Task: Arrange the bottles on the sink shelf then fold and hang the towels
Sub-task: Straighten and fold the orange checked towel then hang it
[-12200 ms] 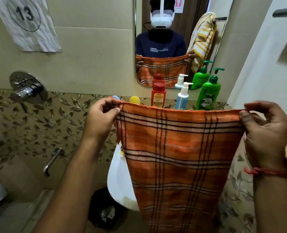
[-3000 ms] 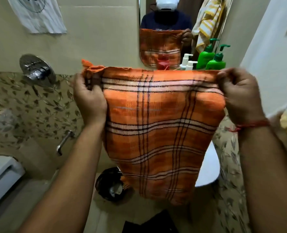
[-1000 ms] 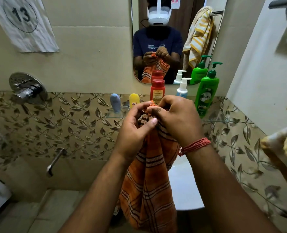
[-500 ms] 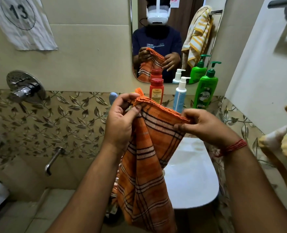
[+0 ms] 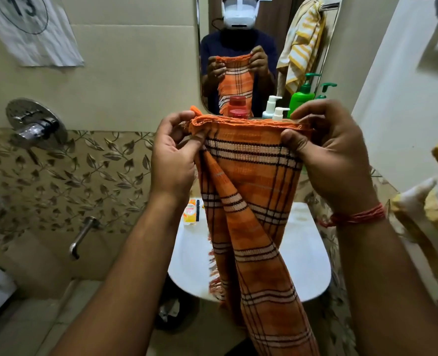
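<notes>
- The step in hand is the folding of the orange checked towel (image 5: 248,191); the bottles seem to stand already in a row behind it, so I judge the first half of the task to be done.
- The left hand (image 5: 173,160) pinches the left top corner of the towel between thumb and fingers, where several layers of the edge are gathered.
- The right hand (image 5: 328,152) grips the right top corner, with the thumb in front of the cloth and the fingers curled behind it.
- The towel is held up in front of the chest, above the white sink (image 5: 307,255), and hangs down as a narrow strip; its lower part is twisted and one layer crosses over another.
- Behind the top edge I see the cap of a red bottle (image 5: 238,113), a white pump bottle (image 5: 279,113) and a green pump bottle (image 5: 324,89); the shelf itself is hidden by the towel, so I cannot tell how exactly they stand on it.
- A yellow striped towel (image 5: 428,201) shows at the right edge, probably hanging, but it is blurred there.
- The next move calls, I think, for shaking or pulling the strip straight so the layers lie flat, then for bringing the corners together and carrying the towel to a rail.
</notes>
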{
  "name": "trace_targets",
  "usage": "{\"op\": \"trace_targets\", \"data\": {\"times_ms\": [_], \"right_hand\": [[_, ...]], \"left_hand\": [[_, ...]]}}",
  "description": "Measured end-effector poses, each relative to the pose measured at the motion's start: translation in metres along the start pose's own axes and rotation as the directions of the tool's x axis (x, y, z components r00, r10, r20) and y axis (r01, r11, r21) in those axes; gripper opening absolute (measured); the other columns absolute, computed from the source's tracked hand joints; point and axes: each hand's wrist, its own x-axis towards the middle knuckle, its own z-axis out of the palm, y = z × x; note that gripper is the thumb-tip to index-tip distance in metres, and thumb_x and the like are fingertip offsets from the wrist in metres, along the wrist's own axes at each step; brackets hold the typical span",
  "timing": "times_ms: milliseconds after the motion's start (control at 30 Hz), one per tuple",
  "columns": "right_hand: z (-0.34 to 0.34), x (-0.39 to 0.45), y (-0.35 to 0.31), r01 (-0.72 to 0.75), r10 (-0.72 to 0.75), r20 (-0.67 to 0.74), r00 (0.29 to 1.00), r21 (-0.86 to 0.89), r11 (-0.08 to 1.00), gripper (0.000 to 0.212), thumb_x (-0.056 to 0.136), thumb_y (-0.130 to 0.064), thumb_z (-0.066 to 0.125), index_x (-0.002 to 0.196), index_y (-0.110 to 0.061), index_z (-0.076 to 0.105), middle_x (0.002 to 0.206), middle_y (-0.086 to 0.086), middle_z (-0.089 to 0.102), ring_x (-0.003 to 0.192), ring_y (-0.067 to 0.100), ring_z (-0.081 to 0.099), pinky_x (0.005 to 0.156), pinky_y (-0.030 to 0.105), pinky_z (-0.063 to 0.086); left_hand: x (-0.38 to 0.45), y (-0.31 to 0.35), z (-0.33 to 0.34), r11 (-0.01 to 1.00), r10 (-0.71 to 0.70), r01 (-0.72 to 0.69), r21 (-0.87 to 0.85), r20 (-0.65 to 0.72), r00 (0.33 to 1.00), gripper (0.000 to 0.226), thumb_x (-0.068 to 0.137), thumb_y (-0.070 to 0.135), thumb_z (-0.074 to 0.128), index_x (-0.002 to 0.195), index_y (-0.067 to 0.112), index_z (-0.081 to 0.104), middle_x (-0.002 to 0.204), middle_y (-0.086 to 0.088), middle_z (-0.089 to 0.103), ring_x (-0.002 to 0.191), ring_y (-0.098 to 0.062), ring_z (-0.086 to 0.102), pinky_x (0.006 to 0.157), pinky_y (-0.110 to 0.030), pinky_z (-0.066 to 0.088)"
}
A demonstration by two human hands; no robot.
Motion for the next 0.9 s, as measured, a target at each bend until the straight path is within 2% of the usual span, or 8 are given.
{"op": "trace_targets", "data": {"times_ms": [167, 233, 367, 433, 500, 633, 800, 900], "right_hand": [[0.001, -0.001, -0.031, 0.198, -0.196, -0.03, 0.98, 0.13, 0.971, 0.031, 0.092, -0.009, 0.068, 0.116, -0.008, 0.048, 0.093, 0.001, 0.058, 0.084, 0.007, 0.064, 0.073, 0.022, 0.055], [0.006, 0.001, -0.036, 0.244, -0.244, -0.007, 0.97, 0.1, 0.965, 0.03, 0.092, -0.009, 0.068, 0.115, -0.007, 0.048, 0.095, 0.004, 0.057, 0.085, 0.006, 0.062, 0.073, 0.019, 0.053], [0.011, 0.008, -0.007, 0.12, -0.119, 0.012, 0.993, -0.081, 0.989, 0.03, 0.092, -0.015, 0.068, 0.116, -0.005, 0.054, 0.098, -0.003, 0.06, 0.086, 0.004, 0.062, 0.074, 0.024, 0.056], [0.007, 0.006, 0.008, -0.001, -0.007, -0.058, 0.998, -0.135, 0.991, 0.029, 0.091, -0.019, 0.069, 0.115, -0.012, 0.056, 0.1, -0.004, 0.062, 0.091, 0.006, 0.064, 0.079, 0.03, 0.059], [0.005, 0.001, 0.014, -0.059, 0.044, -0.117, 0.992, -0.125, 0.99, 0.027, 0.09, -0.02, 0.07, 0.114, -0.016, 0.057, 0.104, 0.002, 0.065, 0.095, 0.012, 0.066, 0.081, 0.027, 0.058], [0.001, -0.004, -0.001, 0.003, -0.01, -0.133, 0.991, -0.057, 0.998, 0.029, 0.091, -0.019, 0.069, 0.116, -0.012, 0.055, 0.103, 0.008, 0.064, 0.094, 0.018, 0.067, 0.08, 0.027, 0.058], [-0.002, 0.006, -0.009, 0.102, -0.104, -0.149, 0.983, -0.025, 0.995, 0.03, 0.094, -0.016, 0.065, 0.118, -0.003, 0.052, 0.1, 0.003, 0.059, 0.086, 0.01, 0.062, 0.076, 0.025, 0.056], [0.001, 0.008, 0.001, 0.054, -0.064, -0.13, 0.99, -0.073, 0.996, 0.028, 0.093, -0.017, 0.066, 0.116, -0.006, 0.054, 0.104, 0.006, 0.062, 0.093, 0.015, 0.065, 0.081, 0.03, 0.057]], "left_hand": [[-0.004, 0.013, 0.004, 0.998, 0.045, -0.044, -0.036, 0.036, 0.998, 0.022, 0.099, 0.005, 0.057, 0.113, 0.021, 0.059, 0.114, -0.004, 0.073, 0.099, -0.018, 0.069, 0.078, -0.035, 0.059], [-0.001, 0.013, 0.007, 0.999, 0.035, -0.034, -0.042, 0.024, 0.999, 0.023, 0.098, 0.003, 0.057, 0.114, 0.021, 0.058, 0.116, -0.006, 0.072, 0.101, -0.02, 0.068, 0.078, -0.035, 0.059], [0.008, 0.005, 0.005, 0.999, -0.036, 0.034, -0.028, -0.075, 0.997, 0.028, 0.093, -0.004, 0.059, 0.112, 0.017, 0.06, 0.112, -0.005, 0.073, 0.098, -0.016, 0.068, 0.072, -0.028, 0.054], [0.004, 0.0, 0.005, 0.999, -0.054, 0.055, 0.0, -0.055, 0.997, 0.025, 0.093, 0.0, 0.062, 0.112, 0.016, 0.06, 0.113, -0.005, 0.073, 0.101, -0.017, 0.069, 0.08, -0.032, 0.056], [-0.002, -0.003, 0.004, 0.998, -0.05, 0.05, 0.03, -0.017, 0.999, 0.024, 0.093, 0.006, 0.065, 0.114, 0.017, 0.061, 0.117, -0.007, 0.072, 0.109, -0.022, 0.068, 0.091, -0.04, 0.057], [-0.008, 0.009, 0.004, 0.999, 0.017, -0.016, 0.034, -0.022, 1.0, 0.023, 0.093, 0.01, 0.065, 0.114, 0.021, 0.061, 0.119, -0.007, 0.071, 0.113, -0.024, 0.068, 0.096, -0.048, 0.056], [-0.006, 0.022, 0.005, 0.99, 0.141, -0.14, 0.023, -0.035, 0.989, 0.024, 0.096, -0.002, 0.059, 0.114, 0.013, 0.057, 0.111, -0.003, 0.07, 0.101, -0.01, 0.069, 0.083, -0.025, 0.055], [-0.008, 0.02, 0.004, 0.99, 0.132, -0.131, 0.061, -0.023, 0.991, 0.025, 0.094, 0.003, 0.063, 0.116, 0.012, 0.057, 0.117, -0.01, 0.069, 0.106, -0.017, 0.068, 0.089, -0.034, 0.056]]}}
